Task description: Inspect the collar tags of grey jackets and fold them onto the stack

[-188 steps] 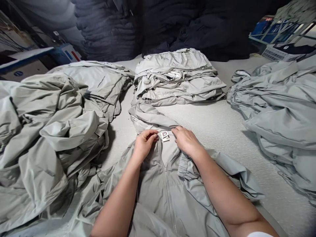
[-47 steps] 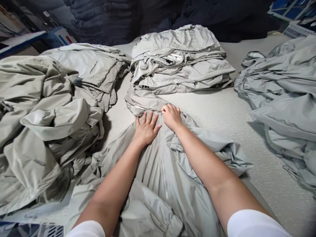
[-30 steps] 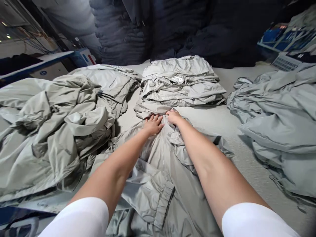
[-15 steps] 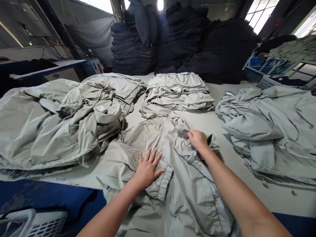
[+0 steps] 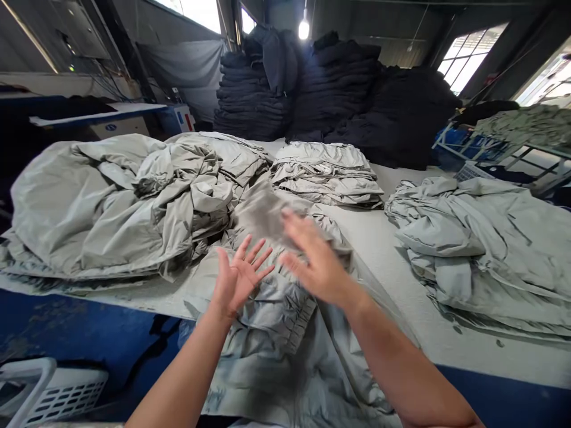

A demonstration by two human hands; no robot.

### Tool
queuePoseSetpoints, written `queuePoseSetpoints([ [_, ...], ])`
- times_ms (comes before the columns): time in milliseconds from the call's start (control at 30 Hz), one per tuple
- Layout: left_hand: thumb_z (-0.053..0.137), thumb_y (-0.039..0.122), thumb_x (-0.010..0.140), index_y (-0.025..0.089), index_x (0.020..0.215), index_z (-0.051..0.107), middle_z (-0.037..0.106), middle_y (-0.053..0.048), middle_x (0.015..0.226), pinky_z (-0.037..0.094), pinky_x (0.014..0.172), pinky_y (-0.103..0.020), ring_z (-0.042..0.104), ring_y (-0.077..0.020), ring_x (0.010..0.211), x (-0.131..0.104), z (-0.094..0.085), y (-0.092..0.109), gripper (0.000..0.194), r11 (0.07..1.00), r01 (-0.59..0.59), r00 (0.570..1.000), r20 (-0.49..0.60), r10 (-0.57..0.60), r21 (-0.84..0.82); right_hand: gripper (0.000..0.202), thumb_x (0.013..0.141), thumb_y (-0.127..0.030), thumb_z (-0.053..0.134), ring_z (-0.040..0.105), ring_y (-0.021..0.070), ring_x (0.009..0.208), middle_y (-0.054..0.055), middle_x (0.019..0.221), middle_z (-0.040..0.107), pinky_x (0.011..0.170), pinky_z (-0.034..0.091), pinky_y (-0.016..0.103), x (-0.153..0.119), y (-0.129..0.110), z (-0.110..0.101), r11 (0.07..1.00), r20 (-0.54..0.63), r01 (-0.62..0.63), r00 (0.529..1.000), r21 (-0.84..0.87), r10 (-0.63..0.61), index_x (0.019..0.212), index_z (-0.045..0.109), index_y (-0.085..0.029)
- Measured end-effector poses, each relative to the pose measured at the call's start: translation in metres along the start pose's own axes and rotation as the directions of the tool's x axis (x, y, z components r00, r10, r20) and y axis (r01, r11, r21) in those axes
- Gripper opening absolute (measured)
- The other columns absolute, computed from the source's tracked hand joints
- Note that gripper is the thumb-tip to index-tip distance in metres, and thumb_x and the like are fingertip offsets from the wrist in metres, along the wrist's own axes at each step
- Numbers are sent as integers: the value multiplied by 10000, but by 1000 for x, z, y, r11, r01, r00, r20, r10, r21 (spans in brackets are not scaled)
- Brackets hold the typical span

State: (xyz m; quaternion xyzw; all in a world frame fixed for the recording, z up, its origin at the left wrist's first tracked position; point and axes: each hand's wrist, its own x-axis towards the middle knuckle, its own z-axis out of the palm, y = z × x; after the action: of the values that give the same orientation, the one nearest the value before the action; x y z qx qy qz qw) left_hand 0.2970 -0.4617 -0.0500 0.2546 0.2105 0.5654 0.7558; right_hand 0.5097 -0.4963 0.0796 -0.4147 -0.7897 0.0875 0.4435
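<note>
A grey jacket [image 5: 330, 351] is spread in the lower middle of the frame, laid on a pale table [image 5: 446, 345] with its near end drawn toward the bottom edge. Above its left half the left hand [image 5: 241, 276] is held with the palm turned up and the fingers spread wide; nothing is gripped by it. The right hand [image 5: 319, 261] is seen near the centre of the frame, blurred, with its fingers stretched out rather than curled; whether the cloth is touched by them cannot be told. Just beyond their tips a patch of grey fabric [image 5: 263, 208] is smeared by motion blur. Below the hands, a gathered elastic cuff [image 5: 297, 327] is laid across the jacket front. At upper centre a folded stack of garments [image 5: 328, 172] is set on the table, and loose grey heaps are piled at the left [image 5: 111, 208] and at the right [image 5: 491, 249]. Behind, dark stacks of cloth [image 5: 259, 95] are ranged below a lit bulb [image 5: 304, 29]. In the lower left corner, a white basket [image 5: 71, 392] is partly cut off by the frame.
</note>
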Motion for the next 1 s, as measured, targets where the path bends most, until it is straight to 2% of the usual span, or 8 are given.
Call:
queuePoseSetpoints([
  [67,469,683,1003,348,1464,602,588,-95,1556,406,1178,-671,503,-370,1468,-6,-9,15,586,995,-3,1000,-27,1,-104,596,1048,-625,478,458,272,1511,117,1576,556,1305,258,560,-14,3,20,994,223,92,972,-64,-75,1513,568,-263],
  [200,521,571,1006,340,1438,622,633,-84,1511,411,1169,-679,464,-374,1497,-24,-44,29,500,988,7,995,-99,-23,-156,740,980,-621,617,367,325,1565,174,1655,441,1312,174,611,-41,51,22,948,196,-175,953,-264,231,1587,489,-217],
  [433,614,831,834,330,1361,670,709,-57,1414,525,1081,-663,600,-377,1380,-53,-75,59,729,997,44,997,-64,-48,-62,798,777,-355,842,436,369,1519,150,1596,528,1281,186,670,-106,95,21,881,535,-270,712,-389,455,1524,577,-263],
  [600,946,232,628,160,962,787,819,-73,887,646,695,-298,779,-221,760,-38,-51,79,377,857,287,945,-272,-181,427,602,724,-44,496,687,278,1271,67,1272,777,1155,487,489,-115,118,7,833,324,-500,768,-238,553,1198,807,-247],
  [700,930,309,652,185,866,791,818,-106,1059,642,731,-336,777,-252,867,-14,-15,90,284,787,42,995,-96,23,616,658,695,-73,443,726,264,1197,70,1232,792,1082,549,433,-105,124,-25,826,-74,-556,831,-97,551,1243,785,-201],
  [833,811,325,792,244,722,804,645,-60,1496,431,1211,-519,507,-330,1455,30,14,113,107,318,-527,848,463,256,788,705,731,-82,431,598,289,1390,72,1457,669,1237,383,536,-115,113,-60,857,-517,-398,834,-328,190,1364,714,-212],
  [933,669,210,813,273,735,832,601,-24,1546,267,1292,-601,335,-346,1563,64,-4,122,191,-176,-493,864,503,14,852,650,780,-80,478,527,304,1459,56,1510,628,1297,210,625,-148,114,-61,799,-181,-222,973,-558,144,1346,724,-281],
  [1000,606,168,790,256,722,826,647,-59,1488,292,1267,-639,379,-373,1537,80,-26,116,246,-362,-365,929,360,-83,858,549,848,-141,540,539,324,1444,77,1487,648,1273,214,684,-172,122,-54,808,115,-137,963,-574,245,1337,727,-304],
])
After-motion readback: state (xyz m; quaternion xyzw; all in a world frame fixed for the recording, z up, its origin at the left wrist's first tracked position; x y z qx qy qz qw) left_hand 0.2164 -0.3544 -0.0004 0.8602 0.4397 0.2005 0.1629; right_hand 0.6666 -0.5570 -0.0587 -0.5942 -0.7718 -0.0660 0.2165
